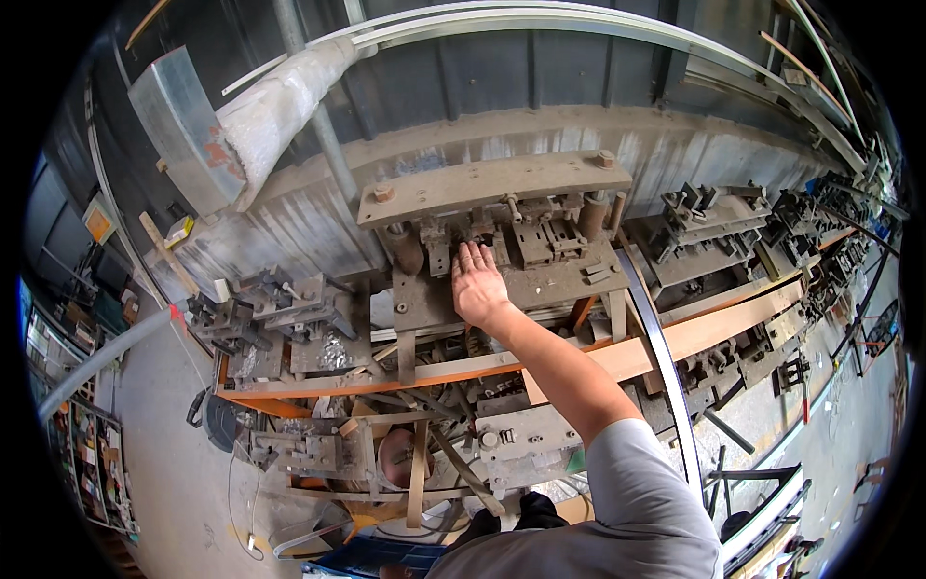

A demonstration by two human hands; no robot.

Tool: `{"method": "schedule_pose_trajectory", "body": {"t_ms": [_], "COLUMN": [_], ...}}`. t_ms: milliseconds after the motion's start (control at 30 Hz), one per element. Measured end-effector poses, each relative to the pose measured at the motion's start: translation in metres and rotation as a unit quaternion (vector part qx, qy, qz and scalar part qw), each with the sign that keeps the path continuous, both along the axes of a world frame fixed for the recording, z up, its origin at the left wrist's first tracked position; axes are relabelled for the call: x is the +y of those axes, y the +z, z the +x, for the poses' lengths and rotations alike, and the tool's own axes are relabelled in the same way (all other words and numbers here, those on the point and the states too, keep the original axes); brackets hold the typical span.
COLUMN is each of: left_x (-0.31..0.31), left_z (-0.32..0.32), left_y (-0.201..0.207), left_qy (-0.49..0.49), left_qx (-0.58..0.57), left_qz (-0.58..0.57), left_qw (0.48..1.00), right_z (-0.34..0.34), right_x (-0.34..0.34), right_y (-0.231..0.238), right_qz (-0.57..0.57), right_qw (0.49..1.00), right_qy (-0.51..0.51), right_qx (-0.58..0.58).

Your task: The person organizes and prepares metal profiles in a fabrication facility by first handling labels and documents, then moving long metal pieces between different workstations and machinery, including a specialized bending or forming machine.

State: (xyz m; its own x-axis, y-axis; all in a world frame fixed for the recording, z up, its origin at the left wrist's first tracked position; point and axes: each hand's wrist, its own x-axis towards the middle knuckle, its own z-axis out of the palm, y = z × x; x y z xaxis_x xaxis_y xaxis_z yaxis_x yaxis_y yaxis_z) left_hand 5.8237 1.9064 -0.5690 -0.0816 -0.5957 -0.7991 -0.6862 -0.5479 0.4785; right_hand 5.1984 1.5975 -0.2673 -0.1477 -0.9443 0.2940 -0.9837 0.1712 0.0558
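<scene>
My right hand [477, 288] reaches forward with its palm down and fingers stretched out. It rests on or just above the dusty lower plate [540, 280] of a heavy metal press die, and the fingertips are by the blocks in the die's middle. Above them the thick top plate [497, 186] spans the die, with a round post [591, 218] under its right end. A slotted metal block [547, 241] sits right of my fingers. Nothing shows in the hand, though its underside is hidden. My left hand is not in view.
An orange-edged shelf [386, 388] carries the die. Smaller clamp-like fixtures [299, 304] stand to the left, and another die [709, 227] to the right. A long curved metal strip [666, 362] rises beside my forearm. Wrapped tubing [285, 111] leans at the wall.
</scene>
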Motion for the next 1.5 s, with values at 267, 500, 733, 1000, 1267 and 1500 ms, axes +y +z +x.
{"method": "schedule_pose_trajectory", "body": {"t_ms": [267, 500, 733, 1000, 1267, 1500], "left_x": [-0.014, -0.027, -0.061, -0.121, -0.081, -0.007], "left_z": [0.005, 0.012, 0.037, -0.025, -0.077, -0.115], "left_y": [-0.006, -0.015, -0.074, -0.021, -0.003, 0.019], "left_qy": [0.02, 0.041, 0.094, -0.115, -0.179, -0.301], "left_qx": [0.021, 0.054, 0.154, 0.024, 0.03, -0.012], "left_qz": [0.005, 0.017, 0.133, 0.011, -0.12, -0.128], "left_qw": [1.0, 0.998, 0.974, 0.993, 0.976, 0.945], "right_z": [0.003, 0.059, 0.084, 0.052, 0.045, 0.023], "right_x": [0.011, 0.153, 0.387, 0.595, 0.714, 0.744], "right_y": [0.008, 0.019, -0.07, -0.107, -0.16, -0.171], "right_qz": [-0.045, -0.237, -0.195, -0.047, 0.009, -0.056], "right_qw": [0.999, 0.958, 0.934, 0.826, 0.782, 0.833], "right_qy": [0.0, 0.081, -0.251, -0.542, -0.602, -0.532], "right_qx": [0.002, -0.144, -0.163, -0.148, -0.161, -0.14]}}
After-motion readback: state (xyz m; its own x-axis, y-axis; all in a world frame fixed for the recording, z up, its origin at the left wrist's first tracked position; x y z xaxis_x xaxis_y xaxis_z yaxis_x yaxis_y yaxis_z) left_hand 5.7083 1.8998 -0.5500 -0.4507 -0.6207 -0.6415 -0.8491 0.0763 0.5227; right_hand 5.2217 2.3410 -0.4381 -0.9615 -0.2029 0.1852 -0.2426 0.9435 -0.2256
